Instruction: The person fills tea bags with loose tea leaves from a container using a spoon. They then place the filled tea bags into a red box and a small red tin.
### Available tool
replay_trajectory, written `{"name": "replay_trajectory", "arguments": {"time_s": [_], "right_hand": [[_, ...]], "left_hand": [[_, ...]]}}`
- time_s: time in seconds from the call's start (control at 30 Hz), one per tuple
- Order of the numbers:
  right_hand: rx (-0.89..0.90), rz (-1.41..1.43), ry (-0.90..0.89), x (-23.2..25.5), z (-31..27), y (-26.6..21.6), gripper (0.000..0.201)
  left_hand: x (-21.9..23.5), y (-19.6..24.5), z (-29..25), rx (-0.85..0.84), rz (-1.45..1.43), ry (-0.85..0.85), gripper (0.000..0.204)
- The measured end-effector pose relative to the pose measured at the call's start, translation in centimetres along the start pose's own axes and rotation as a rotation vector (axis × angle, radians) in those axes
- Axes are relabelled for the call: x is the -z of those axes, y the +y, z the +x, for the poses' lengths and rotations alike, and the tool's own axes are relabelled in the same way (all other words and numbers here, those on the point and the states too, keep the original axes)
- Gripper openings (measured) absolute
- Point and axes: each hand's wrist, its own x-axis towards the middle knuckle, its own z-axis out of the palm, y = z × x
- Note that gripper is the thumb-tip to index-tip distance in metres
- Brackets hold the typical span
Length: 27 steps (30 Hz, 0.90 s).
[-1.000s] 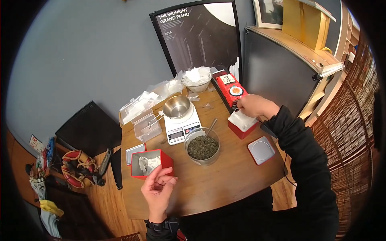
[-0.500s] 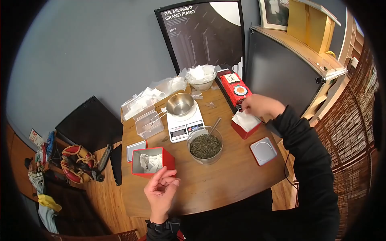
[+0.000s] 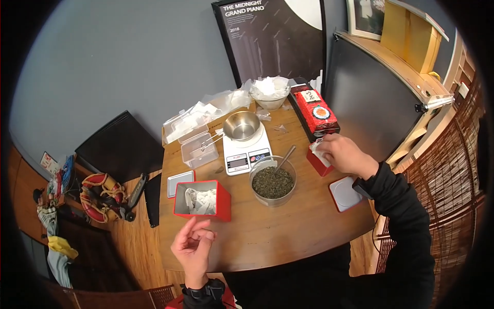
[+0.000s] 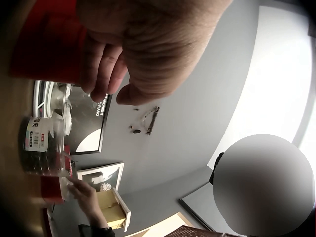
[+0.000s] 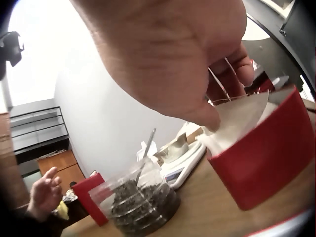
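Observation:
At the table's right side, my right hand [image 3: 351,155] is over the mouth of a red tin [image 3: 319,164]. The right wrist view shows its thumb and bent fingers pinching a white pouch [image 5: 242,116] at the opening of that tin [image 5: 271,153]. My left hand [image 3: 193,252] hangs at the table's near edge with loosely curled fingers, holding nothing. Just beyond it stands another open red tin [image 3: 224,203] containing white pouches [image 3: 203,201]. Between the tins is a clear jar [image 3: 271,183] of dark dried leaves with a spoon [image 3: 286,157] in it.
A steel bowl [image 3: 242,125] sits on a white scale [image 3: 237,159]. Behind are a plastic box [image 3: 199,152], a bowl of white pouches [image 3: 270,90] and a red package [image 3: 316,108]. Tin lids [image 3: 180,181] [image 3: 346,193] lie by both tins.
The right hand has moved from the tin's back edge to over its mouth, hiding more of the pouch. The left hand appears farther from the left tin. The head view has shifted.

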Motion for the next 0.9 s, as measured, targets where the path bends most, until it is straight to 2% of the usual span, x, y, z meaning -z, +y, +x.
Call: {"name": "replay_trajectory", "arguments": {"time_s": [0.13,0.2,0.43,0.53,0.6,0.73,0.9], "right_hand": [[-0.053,-0.031,-0.025,-2.4,0.4,1.0,0.011],[-0.139,-0.08,-0.079,-2.8,0.6,1.7,0.011],[-0.113,-0.159,-0.099,-3.3,1.1,2.6,0.012],[-0.121,-0.064,-0.022,-2.5,0.8,2.5,0.012],[-0.233,0.059,0.063,-2.2,0.5,2.5,0.018],[-0.233,0.079,0.178,-2.4,-0.1,2.8,0.015],[-0.237,-0.054,0.321,-2.8,-0.2,2.3,0.011]], "left_hand": [[0.4,0.6,0.3,-0.007,-0.003,0.061,0.049],[0.3,0.6,0.3,-0.038,0.039,0.078,0.045],[1.2,-0.3,0.0,0.006,0.006,0.089,0.045],[1.3,-0.3,-0.3,0.024,0.013,0.11,0.044],[1.5,-0.4,-0.4,0.018,-0.005,0.115,0.043],[1.7,-0.3,-0.2,0.017,-0.01,0.124,0.042],[1.7,-0.5,-0.5,0.028,-0.008,0.149,0.039]]}}
